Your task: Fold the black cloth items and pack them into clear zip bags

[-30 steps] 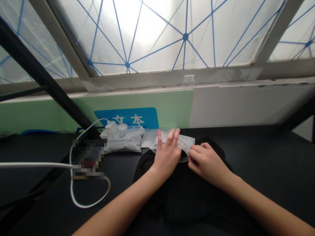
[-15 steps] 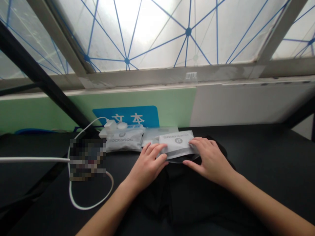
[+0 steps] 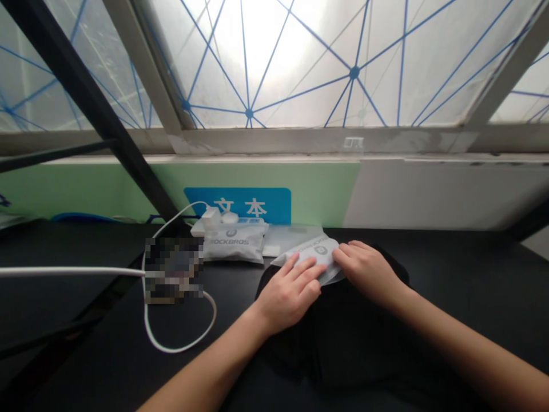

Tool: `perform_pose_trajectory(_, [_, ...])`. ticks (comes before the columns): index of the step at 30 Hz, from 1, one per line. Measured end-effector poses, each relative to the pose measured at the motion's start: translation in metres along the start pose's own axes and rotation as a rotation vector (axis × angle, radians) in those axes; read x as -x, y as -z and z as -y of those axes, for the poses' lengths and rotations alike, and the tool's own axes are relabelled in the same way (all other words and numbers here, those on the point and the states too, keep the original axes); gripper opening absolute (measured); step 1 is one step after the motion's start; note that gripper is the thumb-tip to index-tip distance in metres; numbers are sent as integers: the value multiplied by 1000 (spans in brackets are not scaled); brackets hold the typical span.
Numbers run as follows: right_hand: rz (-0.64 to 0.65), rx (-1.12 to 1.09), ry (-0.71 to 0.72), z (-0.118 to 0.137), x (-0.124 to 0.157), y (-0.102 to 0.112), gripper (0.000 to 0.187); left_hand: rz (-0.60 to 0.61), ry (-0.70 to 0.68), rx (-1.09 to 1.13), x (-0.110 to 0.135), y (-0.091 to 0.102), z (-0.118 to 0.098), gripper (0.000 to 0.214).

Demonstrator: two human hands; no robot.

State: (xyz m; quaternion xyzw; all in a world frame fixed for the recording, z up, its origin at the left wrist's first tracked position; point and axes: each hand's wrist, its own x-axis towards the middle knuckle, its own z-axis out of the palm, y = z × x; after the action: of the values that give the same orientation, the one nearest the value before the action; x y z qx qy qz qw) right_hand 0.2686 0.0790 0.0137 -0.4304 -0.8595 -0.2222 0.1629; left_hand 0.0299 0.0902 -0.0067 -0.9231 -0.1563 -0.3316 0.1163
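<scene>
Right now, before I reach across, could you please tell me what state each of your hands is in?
Left hand: open, fingers lying flat on the white pouch.
Right hand: fingers against the pouch's edge; cannot tell whether it grips.

The left hand [image 3: 291,294] is held palm down, its fingers extended and slightly spread, pointing up and to the right. The right hand [image 3: 364,269] is held palm down opposite, its fingers gently curved and pointing left, the fingertips of both hands just apart. The bare left forearm [image 3: 206,366] is angled in from the bottom edge, the bare right forearm [image 3: 463,337] from the lower right.
</scene>
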Motion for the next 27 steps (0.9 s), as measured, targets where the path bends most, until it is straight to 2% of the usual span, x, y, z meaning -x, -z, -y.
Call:
perform_pose_trajectory(2, [31, 31, -45, -1, -5, 1, 23, -53, 4, 32, 0, 1, 2, 17])
perform_pose_trajectory(4, [50, -8, -163, -7, -8, 1, 20, -95, 29, 67, 1, 4, 5, 14])
perform_pose_trajectory(6, [38, -154, -323, -16, -8, 2, 16, -150, 91, 112, 1, 7, 8, 14])
perform_pose_trajectory(8, [4, -392, -424, -24, -6, 6, 16, -250, 180, 163, 1, 11, 10, 13])
perform_pose_trajectory(11, [-20, -727, -405, -25, -2, 21, 26, -420, 281, 253, -2, 14, 8, 11])
perform_pose_trajectory(15, [31, -823, -495, -15, 2, 49, 35, -521, 395, 403, -9, 15, 2, 10])
perform_pose_trajectory(17, [70, -836, -559, -15, 5, 59, 37, -514, 430, 433, -11, 17, 0, 9])
perform_pose_trajectory(19, [97, -939, -587, -20, 9, 64, 36, -463, 483, 439, -12, 18, 0, 8])
perform_pose_trajectory(23, [85, -1214, -488, -33, 24, 61, 43, -362, 684, 417, -10, 15, 5, 8])
perform_pose_trajectory(25, [110, -1197, -438, -36, 30, 57, 42, -342, 747, 366, -8, 13, 8, 8])
perform_pose_trajectory(27, [118, -1131, -445, -37, 34, 53, 33, -351, 727, 277, -8, 14, 11, 6])
